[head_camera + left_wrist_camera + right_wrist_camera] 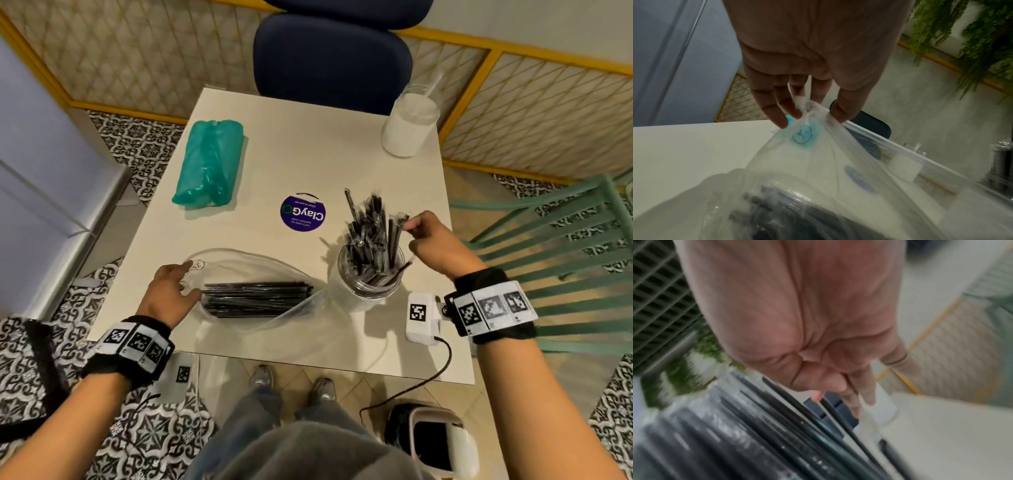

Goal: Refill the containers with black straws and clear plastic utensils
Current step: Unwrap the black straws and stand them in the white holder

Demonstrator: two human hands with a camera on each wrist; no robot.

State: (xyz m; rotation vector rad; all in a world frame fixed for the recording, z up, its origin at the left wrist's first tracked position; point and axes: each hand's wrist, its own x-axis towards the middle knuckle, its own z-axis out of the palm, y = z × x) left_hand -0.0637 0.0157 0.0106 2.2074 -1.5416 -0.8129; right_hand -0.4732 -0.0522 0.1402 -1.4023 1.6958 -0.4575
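A clear plastic bag (274, 267) lies near the table's front edge with a bundle of black straws (257, 298) inside. My left hand (186, 281) pinches the bag's open edge between thumb and fingers; the left wrist view shows that hand (807, 113) holding the film above the straws (797, 219). To the right stands a glass jar (368, 284) packed with upright wrapped black straws (370, 233). My right hand (409, 224) pinches the top of one straw at the jar's right side. The right wrist view is blurred, with the right hand (830, 395) above the straws (756, 434).
A second jar (409, 125) with pale contents stands at the back right corner. A green plastic bag (209, 164) lies at the back left, and a purple round sticker (303, 212) sits mid-table. A dark blue chair (329, 58) is behind the table and a green chair (548, 246) to its right.
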